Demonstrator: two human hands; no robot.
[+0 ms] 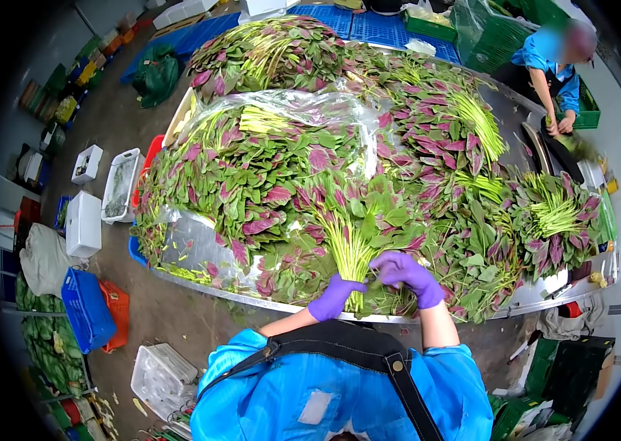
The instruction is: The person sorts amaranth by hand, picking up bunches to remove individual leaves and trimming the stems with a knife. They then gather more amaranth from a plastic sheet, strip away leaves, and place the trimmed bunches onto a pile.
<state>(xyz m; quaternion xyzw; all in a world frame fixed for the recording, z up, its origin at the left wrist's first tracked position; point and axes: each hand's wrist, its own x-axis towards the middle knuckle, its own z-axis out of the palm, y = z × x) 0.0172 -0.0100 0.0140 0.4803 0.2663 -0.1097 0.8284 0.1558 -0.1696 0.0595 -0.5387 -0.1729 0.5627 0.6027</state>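
In a purple glove, my left hand point(336, 296) is wrapped round the lower stems of a bunch of red amaranth point(347, 246). Its pale green stems point toward me and its green and purple leaves fan out away from me. Just right of the stem ends is my right hand point(407, 278), also gloved in purple, with its fingers curled in beside the bunch. What its fingertips pinch, if anything, I cannot make out. Loose leaves point(296, 275) lie under and around both hands on the metal table point(189, 239).
A big heap of amaranth point(244, 176) lies left, with clear plastic film point(303, 103) behind it. Bundled amaranth point(553, 213) sits at the right. Across the table a person in blue point(546, 66) handles greens. Crates point(88, 312) and white boxes point(84, 224) stand on the floor.
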